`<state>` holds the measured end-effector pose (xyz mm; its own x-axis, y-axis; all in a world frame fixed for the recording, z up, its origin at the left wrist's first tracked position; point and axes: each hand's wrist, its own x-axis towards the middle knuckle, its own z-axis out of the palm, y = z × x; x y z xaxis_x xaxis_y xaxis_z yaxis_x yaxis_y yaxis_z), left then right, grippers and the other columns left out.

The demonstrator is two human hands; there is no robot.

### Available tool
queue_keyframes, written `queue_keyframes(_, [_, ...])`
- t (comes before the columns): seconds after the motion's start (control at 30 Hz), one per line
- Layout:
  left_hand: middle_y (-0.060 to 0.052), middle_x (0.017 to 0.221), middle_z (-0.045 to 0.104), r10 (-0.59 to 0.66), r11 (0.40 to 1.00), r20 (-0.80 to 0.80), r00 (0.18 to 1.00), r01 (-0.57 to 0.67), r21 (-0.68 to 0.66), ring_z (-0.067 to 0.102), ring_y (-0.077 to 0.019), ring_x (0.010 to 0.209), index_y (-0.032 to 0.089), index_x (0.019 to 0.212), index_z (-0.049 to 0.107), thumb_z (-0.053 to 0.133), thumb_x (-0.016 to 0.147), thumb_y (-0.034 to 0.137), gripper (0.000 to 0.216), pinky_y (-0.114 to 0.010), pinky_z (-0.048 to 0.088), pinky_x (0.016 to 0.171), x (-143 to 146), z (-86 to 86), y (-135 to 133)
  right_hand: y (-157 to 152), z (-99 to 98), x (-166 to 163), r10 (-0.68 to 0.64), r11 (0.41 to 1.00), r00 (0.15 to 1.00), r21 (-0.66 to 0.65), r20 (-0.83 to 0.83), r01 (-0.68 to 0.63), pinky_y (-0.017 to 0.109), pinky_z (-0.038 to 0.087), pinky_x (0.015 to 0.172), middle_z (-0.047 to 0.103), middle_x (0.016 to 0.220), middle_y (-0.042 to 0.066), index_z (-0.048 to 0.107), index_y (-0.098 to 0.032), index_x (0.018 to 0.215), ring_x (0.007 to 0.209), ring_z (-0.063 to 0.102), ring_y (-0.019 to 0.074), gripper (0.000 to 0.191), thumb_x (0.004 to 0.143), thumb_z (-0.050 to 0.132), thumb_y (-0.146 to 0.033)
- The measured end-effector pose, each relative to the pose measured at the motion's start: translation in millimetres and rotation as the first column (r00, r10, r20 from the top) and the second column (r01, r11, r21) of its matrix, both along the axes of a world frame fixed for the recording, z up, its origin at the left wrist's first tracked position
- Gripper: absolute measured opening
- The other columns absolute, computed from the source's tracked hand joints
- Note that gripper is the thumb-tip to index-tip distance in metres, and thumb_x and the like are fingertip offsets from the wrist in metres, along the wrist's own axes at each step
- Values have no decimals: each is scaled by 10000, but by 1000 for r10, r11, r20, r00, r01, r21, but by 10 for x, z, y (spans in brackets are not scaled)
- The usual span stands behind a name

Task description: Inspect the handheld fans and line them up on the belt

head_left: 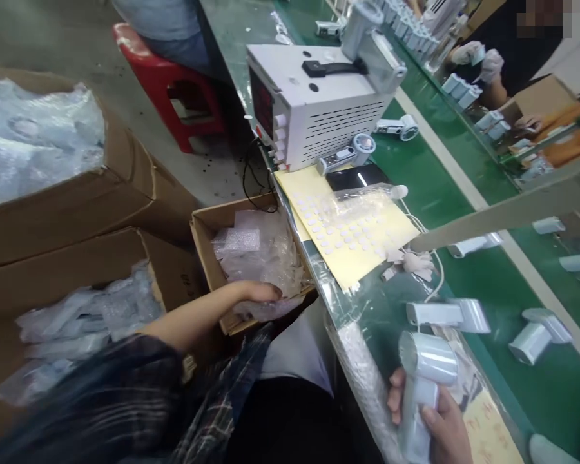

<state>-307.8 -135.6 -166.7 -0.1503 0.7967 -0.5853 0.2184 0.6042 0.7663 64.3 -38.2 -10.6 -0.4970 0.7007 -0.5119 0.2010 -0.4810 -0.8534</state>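
My right hand (435, 412) is wrapped round the handle of a white handheld fan (423, 380) at the near edge of the green bench. My left hand (256, 295) reaches down into a small cardboard box (207, 248) of clear plastic bags (263, 251); its fingers sit among the bags and are mostly hidden. On the bench lies a yellow sheet of round white stickers (348, 232), partly covered by a clear bag.
A white power supply (314, 103) stands at the bench's far end. Several white fans (536, 332) lie on the green belt (488, 283). Large cardboard boxes (77, 212) of bagged items stand at left, beside a red stool (169, 84). Other people's gloved hands (481, 61) work at top right.
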Motion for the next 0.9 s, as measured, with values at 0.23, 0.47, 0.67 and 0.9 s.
queue_keyframes(0.23, [-56, 731, 675, -436, 823, 358, 826, 205, 529, 623, -206, 704, 181, 929, 685, 669, 776, 611, 457, -271, 515, 625, 20, 1542, 217, 55, -106, -62, -78, 996, 956, 28, -281, 89, 345, 532, 624, 703, 809, 68, 683, -203, 1085, 654, 628, 207, 412, 836, 707, -530])
queue_keyframes(0.47, [-151, 1243, 634, 81, 746, -789, 609, 488, 453, 570, -294, 1166, 164, 1263, 591, 362, 940, 113, 399, -465, 443, 1016, 786, 1809, 1336, 5, -99, -64, -207, 966, 883, 54, -420, 252, 348, 547, 659, 707, 909, 48, 636, -215, 1019, 684, 651, 189, 307, 834, 713, -448])
queue_keyframes(0.67, [-152, 1188, 638, 90, 469, -870, 485, 750, 467, 571, -285, 1137, 142, 1221, 595, 472, 935, 159, 312, -431, 453, 992, 1374, 1660, 1175, -45, -102, -53, -180, 965, 859, 83, -479, 248, 309, 559, 613, 706, 937, 38, 581, -214, 1035, 679, 669, 168, 313, 805, 759, -329])
queue_keyframes(0.9, [-161, 1071, 679, -292, 566, -855, 429, 798, 207, 631, -314, 1052, 143, 1097, 582, 622, 880, 266, 253, -397, 495, 878, 1594, 1476, 1123, -47, -161, -56, -175, 961, 869, 111, -463, 252, 305, 590, 617, 724, 964, 34, 502, -237, 1092, 699, 710, 171, 384, 829, 767, -327])
